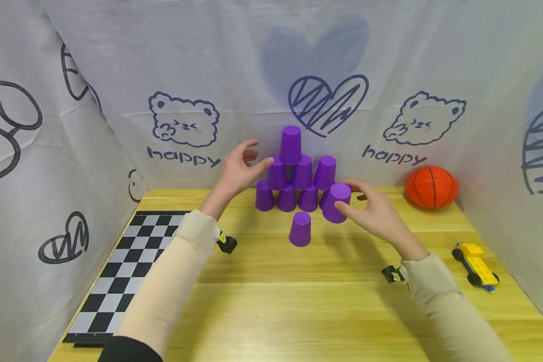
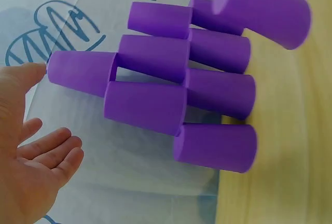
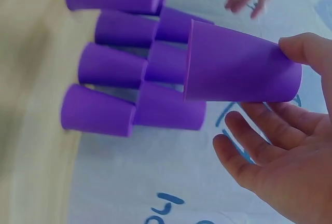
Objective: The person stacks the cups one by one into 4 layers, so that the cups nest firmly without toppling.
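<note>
Nearest me on the wooden table [image 1: 298, 311] sit the chessboard [image 1: 117, 271] at my left and a yellow toy car [image 1: 476, 264] at my right, neither in use. Next out, a lone purple cup [image 1: 300, 229] stands upside down, apart from the rest, just in front of the stack.

My right hand [image 1: 377, 211] holds another purple cup, the held cup [image 1: 337, 202], w/ thumb on one side and fingertips on the other; it's off the table, tilted, right at the pyramid's right end. The right wrist view shows that pinch plainly.

My left hand [image 1: 237, 171] is spread, fingers relaxed, holding nothing; the fingertips come up just beside the left flank of the cup pyramid [image 1: 294, 176], and I can't tell if they touch it.

The pyramid has approx four cups in the bottom row, three above, then the top cup [image 1: 291, 144] alone, so that part looks built. Left, as I judge it: the held cup and the lone cup aren't placed yet.

Farthest: an orange basketball [image 1: 431, 187] at the back right, and the printed cloth backdrop [image 1: 185, 120] behind.
</note>
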`<action>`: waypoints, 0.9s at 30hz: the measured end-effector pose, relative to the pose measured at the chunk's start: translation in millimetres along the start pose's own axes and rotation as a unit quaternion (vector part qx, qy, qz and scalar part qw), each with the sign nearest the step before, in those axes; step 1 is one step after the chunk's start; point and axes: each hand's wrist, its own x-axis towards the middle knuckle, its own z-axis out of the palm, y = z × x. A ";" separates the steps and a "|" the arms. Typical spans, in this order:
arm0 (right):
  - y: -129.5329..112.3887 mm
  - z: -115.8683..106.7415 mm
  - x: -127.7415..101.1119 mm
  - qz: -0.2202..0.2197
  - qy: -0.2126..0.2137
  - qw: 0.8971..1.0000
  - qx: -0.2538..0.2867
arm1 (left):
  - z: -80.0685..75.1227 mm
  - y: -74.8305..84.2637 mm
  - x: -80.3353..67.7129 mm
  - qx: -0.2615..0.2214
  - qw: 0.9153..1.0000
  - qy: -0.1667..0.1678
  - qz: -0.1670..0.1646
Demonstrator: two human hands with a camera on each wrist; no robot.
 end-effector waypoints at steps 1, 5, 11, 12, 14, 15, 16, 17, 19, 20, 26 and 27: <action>-0.3 -2.9 5.1 -0.003 0.006 1.000 0.002 | 0.1 -2.8 -4.7 0.003 1.000 0.001 0.007; -3.7 -12.5 27.1 -0.009 0.031 0.999 0.008 | 6.2 -12.0 -24.2 0.014 0.999 0.001 0.035; -9.2 -24.5 63.4 0.008 0.054 0.999 0.002 | 23.5 -18.3 -49.0 0.000 0.998 -0.027 0.050; -9.6 -25.4 69.5 0.010 0.056 0.998 0.000 | 26.9 -19.0 -52.6 -0.005 0.998 -0.036 0.048; -10.6 -25.9 80.8 0.015 0.060 0.998 -0.001 | 34.5 -21.6 -59.0 -0.013 0.997 -0.055 0.045; -10.9 -25.3 86.1 0.014 0.063 0.998 0.002 | 38.9 -23.0 -62.1 -0.017 0.997 -0.062 0.042; -11.0 -24.4 90.9 0.013 0.064 0.998 0.007 | 43.3 -24.8 -64.8 -0.019 0.996 -0.070 0.041; -10.9 -23.3 95.3 0.013 0.064 0.998 0.011 | 47.7 -26.7 -67.2 -0.023 0.996 -0.081 0.041; -11.0 -20.3 103.2 0.012 0.067 0.998 0.016 | 55.4 -31.0 -71.6 -0.021 0.994 -0.098 0.042; -11.1 -18.6 106.8 0.010 0.069 0.997 0.019 | 59.0 -33.3 -73.7 -0.020 0.993 -0.106 0.039; -11.3 -13.1 119.3 0.033 0.058 0.997 0.024 | 76.4 -44.1 -85.1 -0.018 0.988 -0.152 0.022; -11.0 -12.4 120.7 0.037 0.056 0.997 0.024 | 78.8 -45.6 -86.5 -0.019 0.987 -0.156 0.023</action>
